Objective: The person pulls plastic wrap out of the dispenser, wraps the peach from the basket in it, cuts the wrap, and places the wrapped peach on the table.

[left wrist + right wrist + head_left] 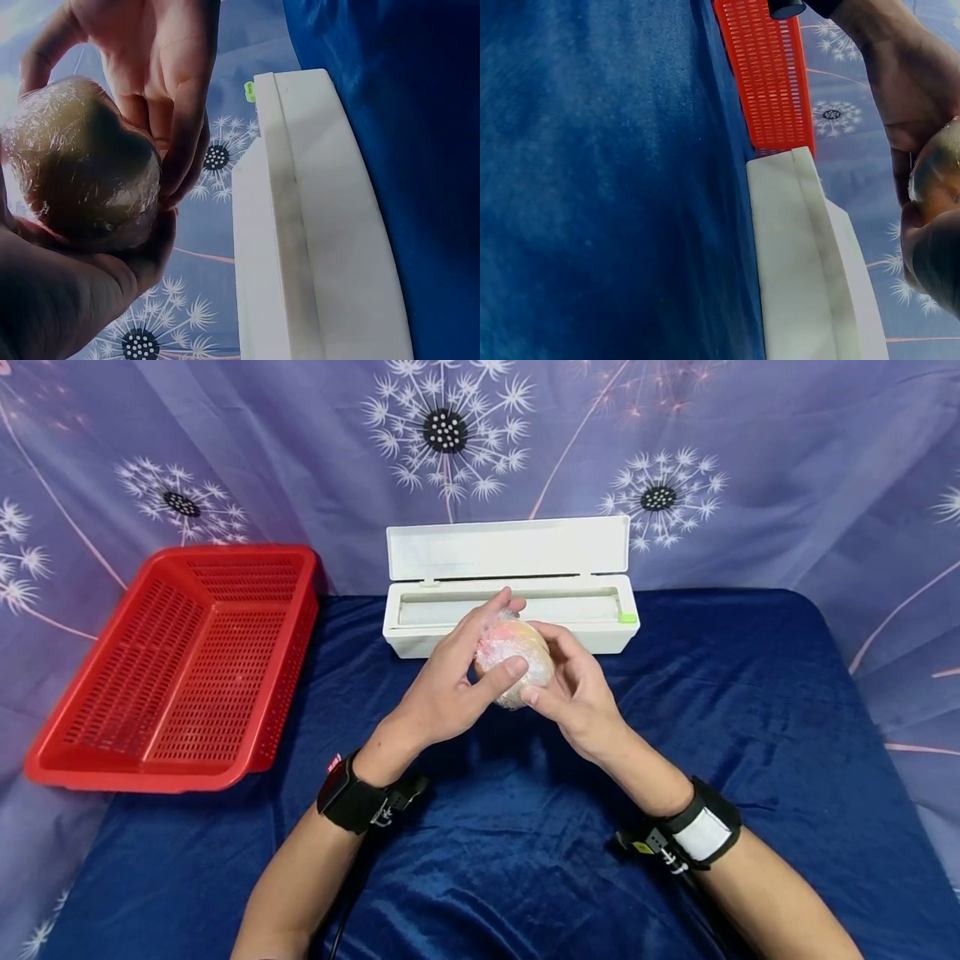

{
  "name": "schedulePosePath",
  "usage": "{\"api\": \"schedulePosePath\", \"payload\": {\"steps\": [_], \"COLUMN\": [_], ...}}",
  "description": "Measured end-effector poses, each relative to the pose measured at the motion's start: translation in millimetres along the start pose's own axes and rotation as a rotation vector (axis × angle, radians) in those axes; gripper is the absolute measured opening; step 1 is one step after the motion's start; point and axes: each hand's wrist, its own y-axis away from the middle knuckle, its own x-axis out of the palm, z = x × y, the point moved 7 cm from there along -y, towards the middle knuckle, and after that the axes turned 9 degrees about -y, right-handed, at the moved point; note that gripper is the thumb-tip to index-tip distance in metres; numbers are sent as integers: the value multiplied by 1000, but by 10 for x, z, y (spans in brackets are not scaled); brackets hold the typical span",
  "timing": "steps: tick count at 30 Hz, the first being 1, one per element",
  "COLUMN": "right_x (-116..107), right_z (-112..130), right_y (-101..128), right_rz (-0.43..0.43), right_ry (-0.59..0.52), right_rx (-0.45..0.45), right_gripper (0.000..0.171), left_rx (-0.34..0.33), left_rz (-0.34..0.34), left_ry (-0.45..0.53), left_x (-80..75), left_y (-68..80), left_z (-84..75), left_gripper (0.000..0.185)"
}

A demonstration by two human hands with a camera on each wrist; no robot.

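A round fruit, yellow and reddish and wrapped in clear cling film [517, 647], is held up between both hands in front of the white box. My left hand [442, 693] grips it from the left, thumb across its near face and fingers along its far side. On the right, my right hand [585, 702] holds its lower edge between thumb and curled fingers. Shiny creases of film cover the fruit [82, 165] in the left wrist view. Only part of the fruit [939, 176] shows at the edge of the right wrist view.
Behind the hands stands a white cling film dispenser box [420, 645], lid [510, 547] raised, with a pale roll [577, 608] inside and a green slider [627, 618] at its right end. A red plastic basket [138, 781] sits at left on the blue cloth [495, 843].
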Motion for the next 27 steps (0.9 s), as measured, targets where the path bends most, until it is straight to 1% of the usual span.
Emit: {"api": "schedulePosePath", "payload": {"steps": [4, 8, 11, 13, 16, 19, 23, 27], "right_x": [-18, -44, -57, -67, -83, -94, -88, -69], "right_z": [23, 38, 45, 50, 56, 49, 38, 45], "right_y": [-13, -14, -12, -13, -15, -18, -22, -33], "right_rz": [-23, -48, -56, -56, -55, -49, -19, 8], "right_ry": [42, 65, 76, 80, 88, 96, 113, 138], "right_rx": [-23, -39, -46, -52, -55, -48, -22, 24], "right_gripper": [79, 76, 72, 70, 70, 70, 69, 70], "left_rx": [16, 0, -2, 10, 34, 37, 2, -76], "left_rz": [10, 13, 11, 4, -12, -16, -6, -28], "left_ry": [-6, -13, -23, -25, -21, -16, -13, 6], "left_x": [-5, 6, 14, 6, -10, -23, -37, -76], "left_y": [6, 5, 3, -2, -11, -6, 7, 15], "left_z": [-8, 8, 18, 13, 3, 10, 43, 68], "left_gripper": [82, 75, 73, 71, 69, 67, 64, 51]}}
